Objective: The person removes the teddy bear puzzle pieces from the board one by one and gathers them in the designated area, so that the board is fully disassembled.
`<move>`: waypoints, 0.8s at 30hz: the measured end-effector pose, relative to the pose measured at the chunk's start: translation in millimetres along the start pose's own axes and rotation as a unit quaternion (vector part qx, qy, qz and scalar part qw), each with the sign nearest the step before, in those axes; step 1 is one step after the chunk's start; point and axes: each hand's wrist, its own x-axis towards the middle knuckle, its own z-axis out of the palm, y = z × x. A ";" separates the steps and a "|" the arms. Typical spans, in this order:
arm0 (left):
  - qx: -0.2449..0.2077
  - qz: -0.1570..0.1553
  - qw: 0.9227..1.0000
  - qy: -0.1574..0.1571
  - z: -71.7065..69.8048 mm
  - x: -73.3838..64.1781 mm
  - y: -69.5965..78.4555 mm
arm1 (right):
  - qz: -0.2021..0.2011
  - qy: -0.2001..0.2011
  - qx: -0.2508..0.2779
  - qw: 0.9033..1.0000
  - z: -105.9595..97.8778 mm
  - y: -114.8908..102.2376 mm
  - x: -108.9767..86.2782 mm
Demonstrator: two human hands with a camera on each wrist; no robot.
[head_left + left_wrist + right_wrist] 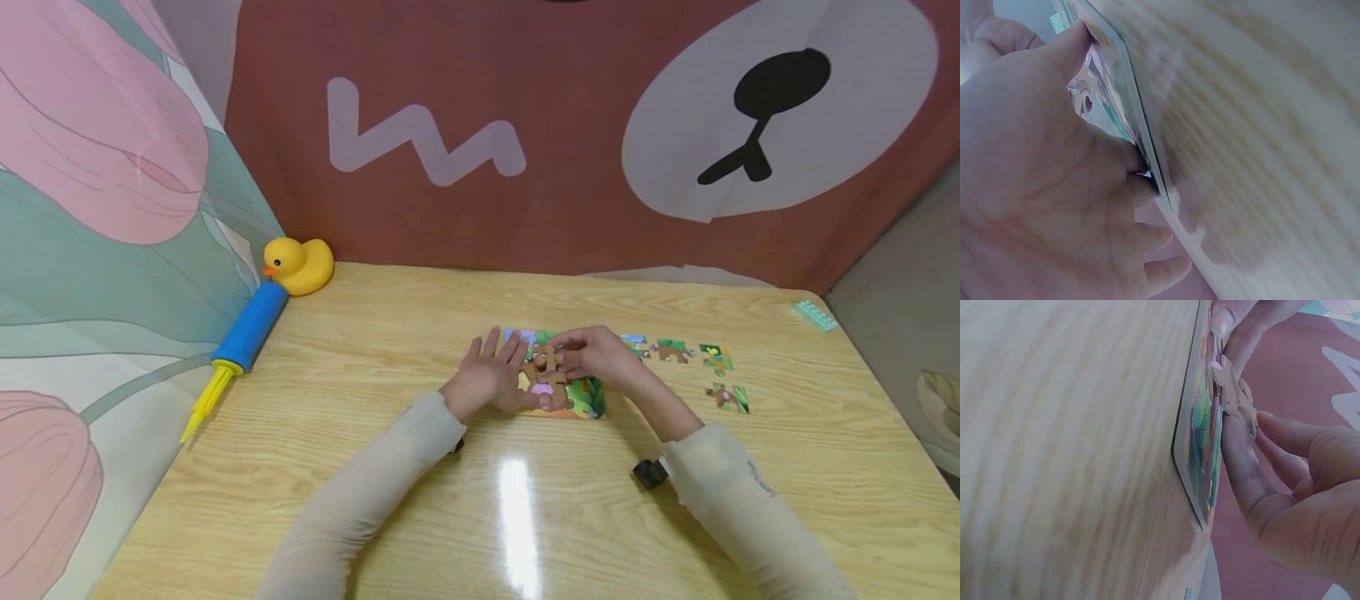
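Note:
A jigsaw puzzle board (591,402) with a colourful picture of a brown animal and green leaves lies flat on the table. My left hand (489,380) is at its left side, fingers spread fairly straight, with the thumb (1072,47) resting over the near part of the board. Between thumb and fingers my right hand (598,357) pinches a brown puzzle piece (1230,390), tilted up over the board. In the right wrist view the piece rises off the picture surface. Part of the picture is hidden under both hands.
Several loose puzzle pieces (672,350) lie right of the board, one lower piece (731,397) nearer me. A yellow rubber duck (303,268) and a blue-and-yellow toy (251,327) lie along the left edge. A mint building brick (816,316) sits at the back right corner.

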 end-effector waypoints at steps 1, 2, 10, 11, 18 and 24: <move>0.001 -0.001 1.000 -0.001 0.0 -0.1 0.2 | 0.001 0.000 0.000 1.000 0.5 0.1 -0.4; 0.001 -0.001 1.000 -0.002 0.0 0.0 0.3 | -0.001 0.000 0.000 1.000 0.8 0.5 -0.7; -0.008 -0.005 1.000 -0.007 -0.2 1.0 0.6 | 0.000 0.018 0.018 1.000 1.4 4.7 -0.9; -0.007 -0.005 1.000 -0.008 -0.2 1.3 1.0 | 0.000 0.021 0.022 1.000 0.1 5.3 -1.4; -0.006 -0.007 1.000 -0.013 -1.8 0.0 2.1 | 0.007 0.014 0.094 0.995 -14.9 8.8 -8.9; -0.008 -0.003 1.000 -0.010 -2.0 0.1 1.5 | 0.021 0.012 0.104 0.994 -25.1 15.9 -15.8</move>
